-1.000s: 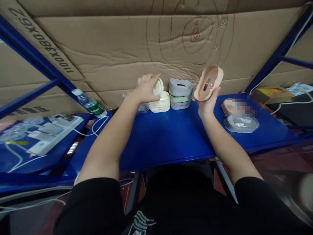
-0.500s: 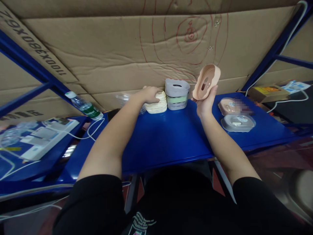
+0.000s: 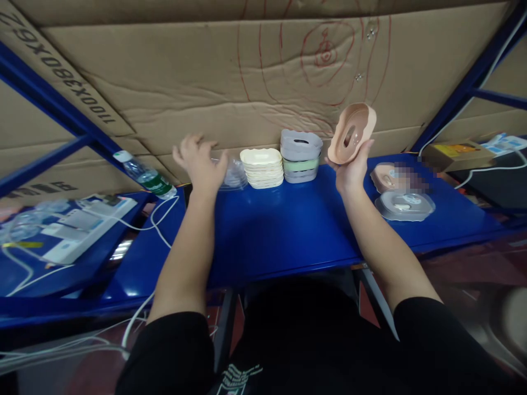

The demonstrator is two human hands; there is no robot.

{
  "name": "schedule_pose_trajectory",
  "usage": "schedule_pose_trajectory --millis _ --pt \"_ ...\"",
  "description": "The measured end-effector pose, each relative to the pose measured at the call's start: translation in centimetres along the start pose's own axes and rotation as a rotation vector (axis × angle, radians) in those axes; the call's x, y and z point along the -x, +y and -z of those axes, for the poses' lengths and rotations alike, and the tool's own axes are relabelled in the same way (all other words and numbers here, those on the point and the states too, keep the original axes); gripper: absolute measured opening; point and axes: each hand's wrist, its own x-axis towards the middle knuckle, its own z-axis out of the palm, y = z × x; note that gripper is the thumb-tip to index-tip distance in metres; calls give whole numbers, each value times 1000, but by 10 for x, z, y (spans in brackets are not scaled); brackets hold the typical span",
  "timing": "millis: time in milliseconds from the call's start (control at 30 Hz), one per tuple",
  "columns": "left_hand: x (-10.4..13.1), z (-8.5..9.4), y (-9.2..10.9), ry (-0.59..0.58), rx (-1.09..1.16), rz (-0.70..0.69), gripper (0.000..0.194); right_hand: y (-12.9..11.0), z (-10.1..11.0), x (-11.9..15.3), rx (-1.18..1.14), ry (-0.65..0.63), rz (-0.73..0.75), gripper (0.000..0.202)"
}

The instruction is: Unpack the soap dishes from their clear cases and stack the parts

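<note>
My right hand [image 3: 352, 170] is closed on a pink plastic box [image 3: 359, 127], held tilted above the table with its hollow inside and oval slot facing me. My left hand [image 3: 201, 162] is raised and holds nothing, its fingers spread. It is nearest to a stack of clear plastic lids [image 3: 234, 174], which it partly covers. Right of those lids stands a pile of cream-coloured trays [image 3: 263, 169]. Beside the pile, grey boxes [image 3: 301, 144] are stacked with a green one [image 3: 302, 165] between them.
On the right of the blue table [image 3: 284, 236] lie a pink lidded box [image 3: 382, 176] and a grey lidded box [image 3: 407, 206]. A water bottle [image 3: 150, 178] leans at the left, near white cables and a power strip [image 3: 86, 236]. Cardboard [image 3: 185, 66] walls the back.
My left hand has let go of the cream tray pile and moved left to the clear lids, its fingers spreading. My right hand still holds the pink box in nearly the same place.
</note>
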Motion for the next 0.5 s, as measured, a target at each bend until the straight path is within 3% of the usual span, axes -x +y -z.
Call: schedule_pose_trajectory --millis 167,333,500 --pt "30 4 -26 103 -68 119 61 -2 -7 6 -26 104 3 77" --pt "41 -4 -32 8 -101 200 62 -11 -8 14 -72 21 -55 82" --pt "42 -5 -43 -56 -50 195 75 -12 -10 18 -64 14 -67 71"
